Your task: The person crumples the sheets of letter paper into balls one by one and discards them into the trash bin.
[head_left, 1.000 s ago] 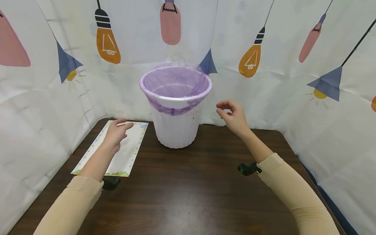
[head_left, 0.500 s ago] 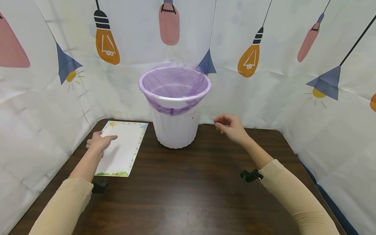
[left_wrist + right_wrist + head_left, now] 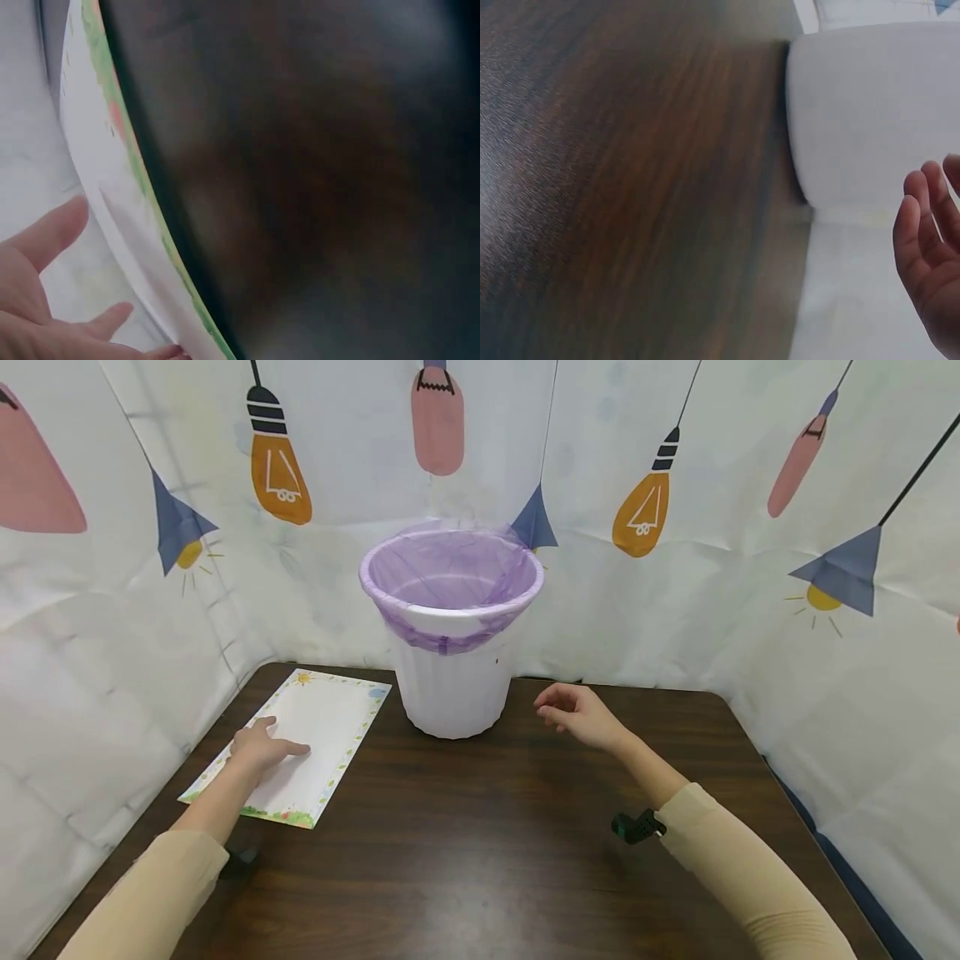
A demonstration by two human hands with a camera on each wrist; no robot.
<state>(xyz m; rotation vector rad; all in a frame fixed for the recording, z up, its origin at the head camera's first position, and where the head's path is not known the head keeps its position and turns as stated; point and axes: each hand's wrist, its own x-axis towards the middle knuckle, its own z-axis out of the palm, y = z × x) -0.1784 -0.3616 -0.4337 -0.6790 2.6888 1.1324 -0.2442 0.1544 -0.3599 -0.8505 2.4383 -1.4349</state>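
A white sheet of paper (image 3: pixel 318 727) with a coloured border lies flat on the left of the dark wooden table (image 3: pixel 480 860). My left hand (image 3: pixel 261 749) rests on its near left part, fingers stretched out along the sheet. In the left wrist view the paper's green edge (image 3: pixel 120 195) runs past my left hand (image 3: pixel 37 300). My right hand (image 3: pixel 573 714) hovers just over the table to the right of the white waste bin (image 3: pixel 450 693), fingers loosely curled and holding nothing. The right wrist view shows my fingertips (image 3: pixel 926 255) near the bin's wall (image 3: pixel 870 112).
The bin has a purple liner (image 3: pixel 450 572) folded over its rim and stands at the back middle of the table. White cloth printed with lamps (image 3: pixel 675 577) walls in the table at the back and both sides.
My left hand dropped and drew back toward me until it lay on the paper. My right hand came down from beside the bin's rim to just above the table.
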